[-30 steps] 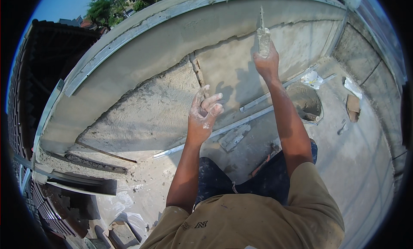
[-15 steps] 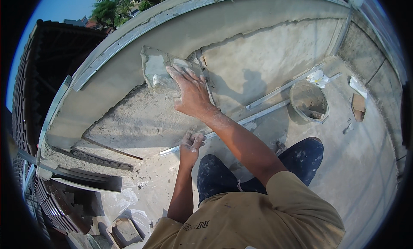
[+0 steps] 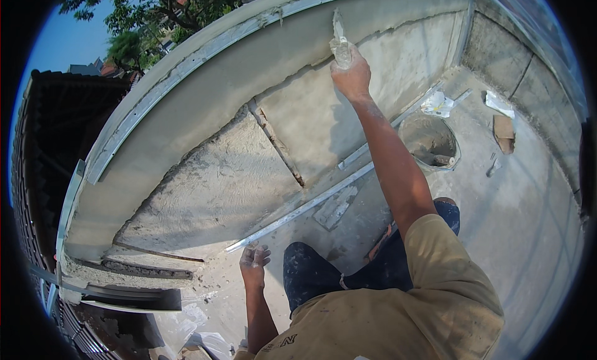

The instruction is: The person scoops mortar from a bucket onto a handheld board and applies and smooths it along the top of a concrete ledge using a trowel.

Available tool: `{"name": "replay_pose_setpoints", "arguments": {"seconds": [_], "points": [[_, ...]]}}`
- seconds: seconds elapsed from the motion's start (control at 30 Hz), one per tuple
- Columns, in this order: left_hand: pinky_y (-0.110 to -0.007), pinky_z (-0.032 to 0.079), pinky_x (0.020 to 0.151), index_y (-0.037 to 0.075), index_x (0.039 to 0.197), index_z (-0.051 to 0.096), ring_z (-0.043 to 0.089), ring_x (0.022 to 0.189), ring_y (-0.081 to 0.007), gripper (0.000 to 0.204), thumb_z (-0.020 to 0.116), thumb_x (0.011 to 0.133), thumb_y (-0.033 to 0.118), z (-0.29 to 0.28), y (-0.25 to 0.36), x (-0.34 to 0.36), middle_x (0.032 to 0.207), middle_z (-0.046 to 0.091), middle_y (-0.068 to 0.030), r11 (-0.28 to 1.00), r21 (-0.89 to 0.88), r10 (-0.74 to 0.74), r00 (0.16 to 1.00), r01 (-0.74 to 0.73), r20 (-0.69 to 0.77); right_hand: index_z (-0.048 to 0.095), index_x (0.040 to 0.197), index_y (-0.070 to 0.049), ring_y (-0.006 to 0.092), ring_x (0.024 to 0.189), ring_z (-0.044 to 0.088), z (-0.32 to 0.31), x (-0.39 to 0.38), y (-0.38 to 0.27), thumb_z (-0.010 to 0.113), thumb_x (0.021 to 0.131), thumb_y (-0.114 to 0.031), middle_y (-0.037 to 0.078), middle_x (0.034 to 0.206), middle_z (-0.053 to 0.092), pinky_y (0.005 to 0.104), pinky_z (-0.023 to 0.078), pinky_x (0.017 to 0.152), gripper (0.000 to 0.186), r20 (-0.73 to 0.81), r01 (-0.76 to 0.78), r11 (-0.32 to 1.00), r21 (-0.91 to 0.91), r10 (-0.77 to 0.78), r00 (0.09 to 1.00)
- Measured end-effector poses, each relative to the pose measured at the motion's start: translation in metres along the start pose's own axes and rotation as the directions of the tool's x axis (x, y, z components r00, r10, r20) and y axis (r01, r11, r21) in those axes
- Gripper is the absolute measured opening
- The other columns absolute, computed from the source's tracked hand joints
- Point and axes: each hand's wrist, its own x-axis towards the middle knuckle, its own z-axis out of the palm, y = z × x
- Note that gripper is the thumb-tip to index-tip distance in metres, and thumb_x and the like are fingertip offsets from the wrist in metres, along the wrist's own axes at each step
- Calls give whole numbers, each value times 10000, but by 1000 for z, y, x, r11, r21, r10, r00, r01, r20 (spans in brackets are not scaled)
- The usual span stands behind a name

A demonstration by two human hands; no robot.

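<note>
In the upper middle, my right hand (image 3: 352, 74) is closed around the grip of a plaster-caked float (image 3: 338, 38). Its blade appears nearly edge-on against the band of smooth damp plaster (image 3: 239, 68) along the top of the curved wall; whether it touches cannot be told. Below that band lies rougher, paler wall (image 3: 205, 180), crossed by a narrow upright groove (image 3: 277, 142). My left hand (image 3: 254, 267) hangs low, near the end of a long metal strip (image 3: 301, 214), its fingers loosely bent and apart with nothing visible in them.
A mortar bucket (image 3: 429, 142) stands to the right of my right forearm. Beyond it lie torn white paper (image 3: 437, 104) and a piece of brown cardboard (image 3: 504, 135). A flat pale board (image 3: 336, 207) rests on the floor by my knees. A metal edge strip (image 3: 186, 68) lines the wall top.
My right hand has swept the float up and to the right along the wall, turning it from face-on to nearly edge-on. My left hand has dropped slightly left and its fingers have loosened.
</note>
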Motion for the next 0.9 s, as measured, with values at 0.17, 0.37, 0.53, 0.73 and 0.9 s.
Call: {"name": "replay_pose_setpoints", "arguments": {"seconds": [0.17, 0.37, 0.53, 0.73, 0.9], "points": [[-314, 520, 731, 1, 1210, 511, 647, 877, -221, 376, 611, 905, 198, 32, 11, 18, 1025, 648, -151, 999, -9, 35, 990, -34, 138, 546, 1190, -10, 200, 926, 624, 8, -59, -40, 651, 721, -89, 138, 999, 649, 307, 468, 842, 487, 232, 130, 983, 126, -156, 960], [-315, 523, 735, 3, 1220, 506, 650, 877, -217, 395, 611, 907, 220, 2, 15, -8, 1017, 651, -156, 996, 40, 71, 994, -75, 83, 627, 1047, -32, 280, 824, 657, -38, 56, 30, 629, 703, -96, 157, 873, 675, 362, 498, 763, 350, 40, -64, 982, 180, 58, 998], [-308, 520, 726, -10, 1192, 524, 648, 872, -209, 352, 586, 921, 205, -18, -16, -16, 995, 661, -155, 999, -21, -52, 996, 50, -75, 594, 1147, -76, 321, 892, 646, 9, -19, -45, 626, 693, -109, 151, 948, 674, 387, 487, 831, 456, 125, -50, 998, 26, 47, 991], [-291, 500, 723, -10, 1165, 548, 640, 864, -178, 319, 591, 915, 184, 43, 21, 10, 990, 663, -137, 994, -6, 108, 988, -108, 109, 447, 1310, -41, 368, 1208, 459, 72, -178, -190, 655, 643, -60, 185, 1323, 489, 467, 338, 1018, 699, 360, 215, 968, 132, -249, 899], [-274, 488, 708, -15, 1110, 588, 633, 841, -158, 291, 613, 905, 190, 62, 8, 5, 932, 671, -110, 909, 138, 354, 904, -393, 240, 455, 1291, -30, 346, 1201, 483, 56, -234, -215, 654, 626, -39, 184, 1303, 508, 434, 348, 1024, 694, 705, 120, 903, 413, -401, 585]]}}
